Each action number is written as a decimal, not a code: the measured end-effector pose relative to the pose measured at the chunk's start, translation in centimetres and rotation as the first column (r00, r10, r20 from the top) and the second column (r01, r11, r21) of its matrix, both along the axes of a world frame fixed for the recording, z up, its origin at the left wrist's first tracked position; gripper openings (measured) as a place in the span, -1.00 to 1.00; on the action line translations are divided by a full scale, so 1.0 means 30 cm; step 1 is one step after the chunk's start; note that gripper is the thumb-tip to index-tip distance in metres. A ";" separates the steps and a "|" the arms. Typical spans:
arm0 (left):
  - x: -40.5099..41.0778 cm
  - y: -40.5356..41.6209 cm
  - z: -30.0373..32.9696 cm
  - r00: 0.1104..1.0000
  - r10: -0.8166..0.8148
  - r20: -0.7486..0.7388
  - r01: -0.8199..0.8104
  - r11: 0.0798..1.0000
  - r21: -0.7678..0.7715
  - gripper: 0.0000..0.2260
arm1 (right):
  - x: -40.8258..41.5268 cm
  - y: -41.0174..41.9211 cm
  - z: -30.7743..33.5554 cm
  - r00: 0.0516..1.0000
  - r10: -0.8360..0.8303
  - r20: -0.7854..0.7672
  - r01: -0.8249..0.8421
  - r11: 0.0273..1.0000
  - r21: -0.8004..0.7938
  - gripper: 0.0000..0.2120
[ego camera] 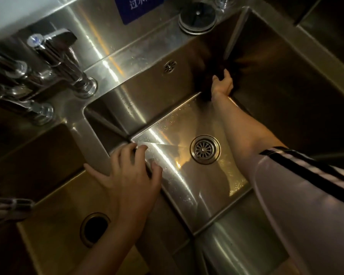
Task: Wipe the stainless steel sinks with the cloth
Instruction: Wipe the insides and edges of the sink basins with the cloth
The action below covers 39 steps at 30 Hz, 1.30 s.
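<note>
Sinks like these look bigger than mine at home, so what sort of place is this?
Probably a commercial kitchen's washing-up area: several deep steel sinks side by side, heavy taps on the ledge, and a blue sign on the back panel.

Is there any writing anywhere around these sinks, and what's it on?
"过水": white characters on the blue sign stuck to the steel backsplash above the middle sink. A third character is cut off by the picture's top edge.
A smaller line above them: cropped, unreadable.
Nothing else carries readable text.
</note>
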<state>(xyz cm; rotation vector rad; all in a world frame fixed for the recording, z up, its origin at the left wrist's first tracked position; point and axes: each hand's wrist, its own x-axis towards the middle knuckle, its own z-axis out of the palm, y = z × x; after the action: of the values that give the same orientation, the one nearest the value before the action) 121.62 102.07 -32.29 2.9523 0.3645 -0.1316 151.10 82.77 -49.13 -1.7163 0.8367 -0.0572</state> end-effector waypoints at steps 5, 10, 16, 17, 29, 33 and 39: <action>0.005 -0.007 0.007 1.000 0.016 -0.024 -0.016 1.000 -0.006 -0.75 | -0.068 -0.001 -0.043 0.987 0.138 -0.077 -0.151 0.968 -0.202 -0.52; 0.001 0.003 0.037 1.000 -0.020 -0.007 0.020 0.999 -0.024 -0.75 | -0.134 -0.007 -0.078 0.946 0.264 -0.190 -0.318 0.869 -0.379 -0.64; 0.085 0.075 0.078 0.868 -0.481 0.125 0.476 0.877 0.073 -0.74 | -0.180 -0.013 -0.110 0.933 0.308 -0.187 -0.359 0.845 -0.395 -0.57; 0.104 0.090 0.073 0.820 -0.562 0.107 0.556 0.827 0.078 -0.74 | -0.185 -0.012 -0.111 0.939 0.299 -0.172 -0.342 0.866 -0.363 -0.51; 0.165 0.207 -0.011 0.656 -0.738 0.158 0.755 0.648 -0.102 -0.69 | -0.153 0.013 -0.141 0.969 0.157 -0.190 -0.182 0.976 -0.121 -0.22; 0.173 0.207 -0.014 0.644 -0.751 0.146 0.765 0.634 -0.114 -0.70 | -0.129 -0.001 -0.151 0.962 0.138 -0.234 -0.180 0.969 -0.168 -0.23; 0.181 0.204 -0.010 0.669 -0.742 0.040 0.738 0.658 -0.149 -0.67 | -0.090 0.039 -0.160 0.975 -0.104 -0.195 0.076 0.986 -0.147 -0.43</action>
<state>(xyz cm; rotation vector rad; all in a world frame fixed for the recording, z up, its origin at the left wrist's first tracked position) 127.06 108.20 -32.59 2.7366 -0.8513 -0.2748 148.39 83.93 -53.92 -1.8356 1.0826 -0.0023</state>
